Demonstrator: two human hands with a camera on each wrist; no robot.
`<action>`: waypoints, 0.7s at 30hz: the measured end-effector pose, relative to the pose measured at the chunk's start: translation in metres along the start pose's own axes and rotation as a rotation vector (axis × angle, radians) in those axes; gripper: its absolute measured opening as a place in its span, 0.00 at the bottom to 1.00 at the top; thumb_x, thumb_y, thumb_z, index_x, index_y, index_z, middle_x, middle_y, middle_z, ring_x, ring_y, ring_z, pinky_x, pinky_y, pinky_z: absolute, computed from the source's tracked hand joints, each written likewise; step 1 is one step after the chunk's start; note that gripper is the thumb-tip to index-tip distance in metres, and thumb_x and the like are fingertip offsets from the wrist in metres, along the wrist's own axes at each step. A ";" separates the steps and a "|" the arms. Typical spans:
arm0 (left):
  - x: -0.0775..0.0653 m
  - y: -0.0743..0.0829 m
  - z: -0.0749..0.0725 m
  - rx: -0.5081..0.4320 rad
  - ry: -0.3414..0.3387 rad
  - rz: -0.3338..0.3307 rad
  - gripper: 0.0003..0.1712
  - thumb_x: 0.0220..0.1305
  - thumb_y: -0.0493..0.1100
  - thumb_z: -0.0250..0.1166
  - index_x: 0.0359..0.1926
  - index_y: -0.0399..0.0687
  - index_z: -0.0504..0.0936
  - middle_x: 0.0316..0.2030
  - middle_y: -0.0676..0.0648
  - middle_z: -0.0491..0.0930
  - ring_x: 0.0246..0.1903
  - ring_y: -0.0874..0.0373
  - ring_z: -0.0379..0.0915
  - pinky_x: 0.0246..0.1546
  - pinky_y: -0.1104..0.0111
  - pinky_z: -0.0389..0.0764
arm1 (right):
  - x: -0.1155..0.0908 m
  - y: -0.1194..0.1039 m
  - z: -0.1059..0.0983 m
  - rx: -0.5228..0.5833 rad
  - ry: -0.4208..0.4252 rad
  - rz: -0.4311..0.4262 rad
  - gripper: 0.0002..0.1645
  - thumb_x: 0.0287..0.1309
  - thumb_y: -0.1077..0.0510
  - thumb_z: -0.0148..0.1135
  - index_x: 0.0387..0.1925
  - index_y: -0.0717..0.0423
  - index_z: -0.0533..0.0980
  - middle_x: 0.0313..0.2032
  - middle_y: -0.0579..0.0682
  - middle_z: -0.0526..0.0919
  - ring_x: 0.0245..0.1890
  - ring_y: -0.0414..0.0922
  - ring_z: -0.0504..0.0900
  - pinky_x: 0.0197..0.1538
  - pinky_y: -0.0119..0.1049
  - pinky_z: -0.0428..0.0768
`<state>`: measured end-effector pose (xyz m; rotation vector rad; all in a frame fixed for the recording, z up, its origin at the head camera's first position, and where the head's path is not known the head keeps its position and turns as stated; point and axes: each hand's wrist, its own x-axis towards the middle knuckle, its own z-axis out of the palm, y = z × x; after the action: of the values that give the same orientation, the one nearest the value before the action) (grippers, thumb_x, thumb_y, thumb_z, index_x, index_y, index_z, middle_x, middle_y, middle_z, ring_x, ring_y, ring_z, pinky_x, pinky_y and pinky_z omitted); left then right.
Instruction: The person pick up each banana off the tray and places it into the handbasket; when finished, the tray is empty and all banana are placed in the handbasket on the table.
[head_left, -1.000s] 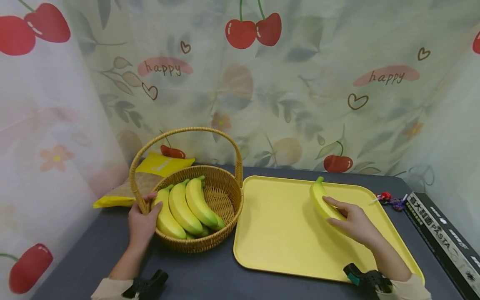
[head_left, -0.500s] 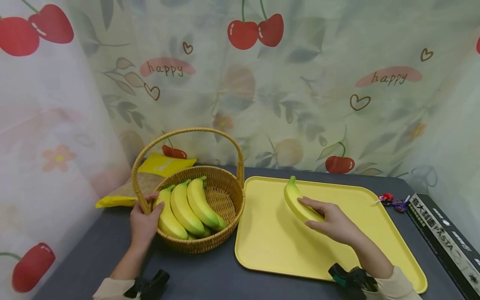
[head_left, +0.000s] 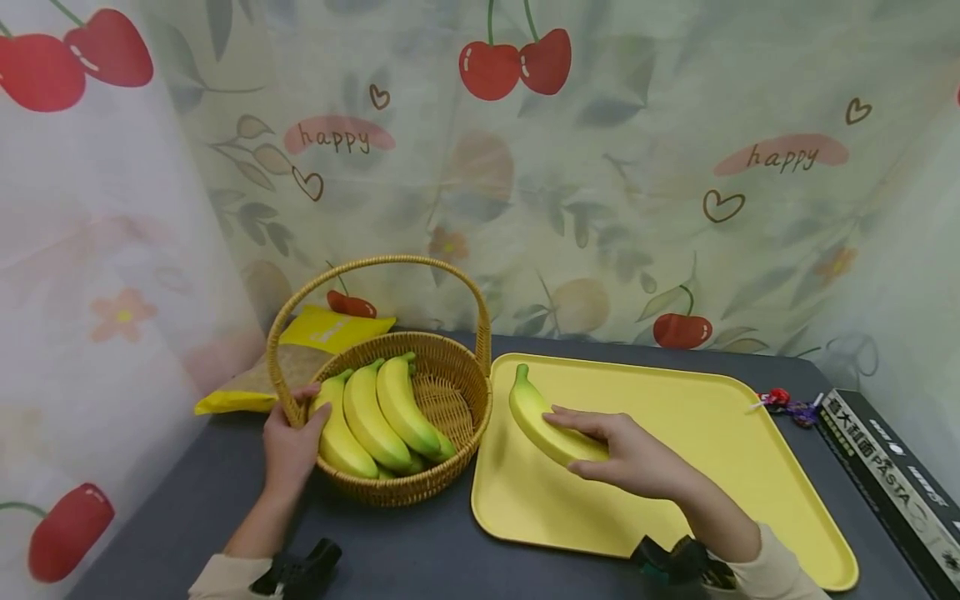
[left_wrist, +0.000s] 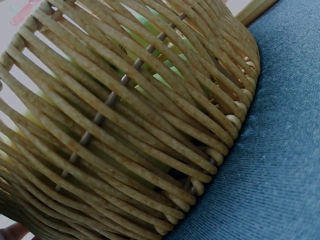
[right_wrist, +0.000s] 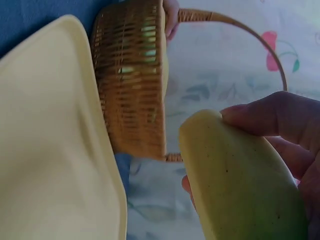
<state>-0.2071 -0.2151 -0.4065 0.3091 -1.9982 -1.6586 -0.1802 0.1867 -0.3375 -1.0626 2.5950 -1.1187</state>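
My right hand [head_left: 626, 454] pinches a single yellow banana [head_left: 546, 427] with a green tip and holds it above the left part of the yellow tray [head_left: 720, 517]. In the right wrist view the thumb and fingers lie on either side of this banana [right_wrist: 235, 185]. At the left, my left hand [head_left: 291, 442] grips the rim of a wicker basket [head_left: 450, 408] at the foot of its tall handle. Several bananas [head_left: 375, 412] lie in the basket's left half. The left wrist view is filled by the basket's woven side [left_wrist: 125, 115], with yellow-green showing through the gaps.
Behind the basket lies a yellow and brown packet [head_left: 337, 331]. Two wrapped lollipops [head_left: 791, 408] sit by the tray's right edge, near a long black pasta box [head_left: 892, 475]. A cherry-print curtain [head_left: 585, 192] closes off the back and sides of the dark table [head_left: 420, 550].
My right hand has carried the banana leftward across the tray, from its right half toward the basket. The left hand keeps its grip on the basket, which stays in place.
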 end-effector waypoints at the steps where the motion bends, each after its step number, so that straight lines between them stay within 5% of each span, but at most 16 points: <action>1: 0.000 0.000 0.000 -0.004 0.003 0.002 0.18 0.57 0.36 0.64 0.49 0.36 0.75 0.36 0.67 0.76 0.53 0.61 0.71 0.47 0.87 0.67 | 0.002 -0.003 0.001 -0.002 -0.011 -0.011 0.31 0.57 0.57 0.61 0.63 0.58 0.67 0.63 0.62 0.67 0.64 0.60 0.64 0.54 0.28 0.73; 9: -0.001 0.002 -0.001 -0.006 0.008 0.007 0.17 0.57 0.35 0.64 0.48 0.38 0.76 0.36 0.68 0.75 0.53 0.58 0.71 0.46 0.88 0.67 | 0.032 -0.027 0.013 0.009 -0.094 -0.079 0.32 0.57 0.59 0.61 0.64 0.54 0.66 0.64 0.59 0.66 0.62 0.54 0.69 0.46 0.28 0.74; 13: -0.001 0.001 0.000 -0.005 0.004 0.008 0.17 0.57 0.36 0.64 0.48 0.38 0.76 0.37 0.65 0.76 0.53 0.58 0.71 0.46 0.88 0.67 | 0.053 -0.040 0.018 0.008 -0.114 -0.093 0.33 0.56 0.60 0.61 0.64 0.53 0.66 0.63 0.58 0.69 0.46 0.45 0.78 0.39 0.28 0.73; 17: -0.001 0.001 0.000 -0.003 0.001 0.005 0.17 0.57 0.36 0.64 0.49 0.38 0.76 0.38 0.64 0.76 0.53 0.60 0.71 0.46 0.88 0.67 | 0.079 -0.046 0.021 -0.013 -0.109 -0.080 0.35 0.55 0.60 0.61 0.65 0.54 0.64 0.53 0.56 0.78 0.28 0.38 0.70 0.33 0.28 0.71; 21: -0.001 0.001 0.000 -0.005 0.003 0.003 0.17 0.57 0.36 0.64 0.48 0.38 0.76 0.37 0.66 0.76 0.53 0.60 0.71 0.47 0.87 0.68 | 0.106 -0.048 0.024 0.028 -0.102 -0.037 0.39 0.53 0.61 0.61 0.67 0.55 0.60 0.56 0.56 0.75 0.31 0.40 0.73 0.35 0.29 0.71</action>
<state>-0.2064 -0.2148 -0.4056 0.3065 -1.9912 -1.6605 -0.2234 0.0802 -0.3058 -1.1355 2.4835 -1.0759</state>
